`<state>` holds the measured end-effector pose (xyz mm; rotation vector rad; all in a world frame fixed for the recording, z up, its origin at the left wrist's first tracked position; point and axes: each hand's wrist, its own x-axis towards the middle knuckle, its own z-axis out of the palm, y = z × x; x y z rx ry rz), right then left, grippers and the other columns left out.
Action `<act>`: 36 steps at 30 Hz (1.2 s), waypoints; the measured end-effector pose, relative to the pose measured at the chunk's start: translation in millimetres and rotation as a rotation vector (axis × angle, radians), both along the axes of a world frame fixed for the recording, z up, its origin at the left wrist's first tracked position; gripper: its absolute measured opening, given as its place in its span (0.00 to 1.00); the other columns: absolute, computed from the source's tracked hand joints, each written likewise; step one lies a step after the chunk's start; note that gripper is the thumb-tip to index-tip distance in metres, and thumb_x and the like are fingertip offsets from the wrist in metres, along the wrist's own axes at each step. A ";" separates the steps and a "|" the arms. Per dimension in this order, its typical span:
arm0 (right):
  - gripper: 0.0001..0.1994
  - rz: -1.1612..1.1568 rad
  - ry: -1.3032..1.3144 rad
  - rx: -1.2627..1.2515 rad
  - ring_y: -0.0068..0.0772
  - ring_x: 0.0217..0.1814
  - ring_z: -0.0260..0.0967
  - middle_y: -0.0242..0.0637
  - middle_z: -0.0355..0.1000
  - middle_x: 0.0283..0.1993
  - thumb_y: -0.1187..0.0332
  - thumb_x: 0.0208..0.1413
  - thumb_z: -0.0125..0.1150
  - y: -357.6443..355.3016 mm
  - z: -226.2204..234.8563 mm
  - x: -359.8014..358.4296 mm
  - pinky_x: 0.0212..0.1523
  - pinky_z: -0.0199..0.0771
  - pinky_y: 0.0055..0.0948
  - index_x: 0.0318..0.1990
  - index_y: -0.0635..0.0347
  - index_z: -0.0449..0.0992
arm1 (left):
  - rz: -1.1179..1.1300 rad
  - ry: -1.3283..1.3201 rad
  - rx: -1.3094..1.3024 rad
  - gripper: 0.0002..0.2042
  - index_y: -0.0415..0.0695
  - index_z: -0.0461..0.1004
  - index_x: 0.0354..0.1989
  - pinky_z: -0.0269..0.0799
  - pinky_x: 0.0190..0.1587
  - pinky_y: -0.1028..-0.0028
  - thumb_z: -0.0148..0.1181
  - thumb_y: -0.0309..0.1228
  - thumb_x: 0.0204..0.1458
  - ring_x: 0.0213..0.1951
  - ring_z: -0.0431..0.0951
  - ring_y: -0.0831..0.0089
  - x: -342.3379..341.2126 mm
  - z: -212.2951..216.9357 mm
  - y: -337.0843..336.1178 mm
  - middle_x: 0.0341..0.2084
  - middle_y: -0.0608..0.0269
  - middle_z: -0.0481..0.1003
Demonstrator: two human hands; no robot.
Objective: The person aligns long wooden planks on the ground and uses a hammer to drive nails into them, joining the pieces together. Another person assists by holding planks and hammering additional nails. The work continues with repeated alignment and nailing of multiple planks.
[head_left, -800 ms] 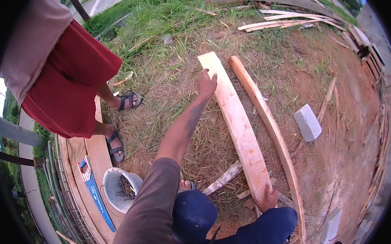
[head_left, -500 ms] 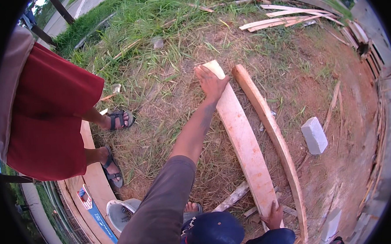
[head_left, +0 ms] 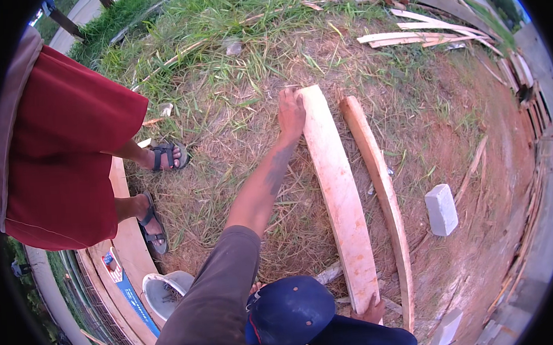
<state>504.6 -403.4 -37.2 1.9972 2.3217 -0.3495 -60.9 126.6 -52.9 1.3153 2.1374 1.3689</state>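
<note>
A pale, flat wooden board (head_left: 340, 194) stretches away from me over dry grass and reddish soil. My left hand (head_left: 292, 111) grips its left edge close to the far end, fingers curled. At the near end, my right hand (head_left: 372, 311) is wrapped around the board, its wrist hidden behind a dark-blue trouser knee (head_left: 382, 338). Alongside on the right, apart from the board, lies a narrower, bowed wooden beam (head_left: 382, 195). A navy cap (head_left: 290, 309) shows at the lower edge beside my left sleeve; what it rests on is hidden.
A person in red shorts (head_left: 66, 151) and sandals stands at left. Below them, a blue-bladed handsaw (head_left: 134, 300) lies on planks beside a grey bucket (head_left: 151, 292). A white block (head_left: 441, 209) sits right of the beam. Thin wooden strips (head_left: 431, 35) lie at far right.
My left hand has shifted from the top face of the board's far end to its left edge. My right hand stays at the near end. The view has turned slightly.
</note>
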 end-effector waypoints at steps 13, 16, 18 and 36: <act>0.66 -0.067 -0.020 -0.200 0.72 0.62 0.59 0.68 0.58 0.63 0.37 0.34 0.80 -12.2 -22.5 28.1 0.59 0.58 0.67 0.80 0.51 0.49 | 0.079 0.182 0.104 0.15 0.37 0.69 0.60 0.72 0.58 0.52 0.51 0.27 0.69 0.57 0.72 0.44 12.2 -13.6 15.5 0.54 0.45 0.70; 0.60 -0.045 0.058 -0.214 0.73 0.74 0.50 0.69 0.50 0.74 0.35 0.45 0.74 13.3 -3.0 27.1 0.70 0.46 0.70 0.79 0.58 0.50 | 0.054 0.250 0.152 0.15 0.36 0.69 0.61 0.71 0.60 0.52 0.48 0.28 0.70 0.58 0.72 0.44 1.8 -16.8 11.8 0.56 0.45 0.70; 0.49 -0.040 0.144 -0.033 0.72 0.79 0.45 0.65 0.46 0.79 0.39 0.59 0.65 50.9 13.0 15.1 0.75 0.39 0.72 0.78 0.61 0.52 | 0.045 0.216 0.143 0.15 0.36 0.70 0.61 0.71 0.61 0.52 0.48 0.28 0.70 0.59 0.71 0.44 -0.1 -16.4 11.9 0.56 0.45 0.70; 0.40 -0.096 0.135 0.182 0.63 0.73 0.60 0.56 0.61 0.73 0.45 0.64 0.63 231.1 4.6 -4.6 0.70 0.60 0.58 0.74 0.63 0.62 | 0.083 0.239 0.168 0.14 0.36 0.75 0.56 0.68 0.60 0.54 0.49 0.20 0.64 0.56 0.72 0.47 7.6 -21.7 25.8 0.52 0.44 0.70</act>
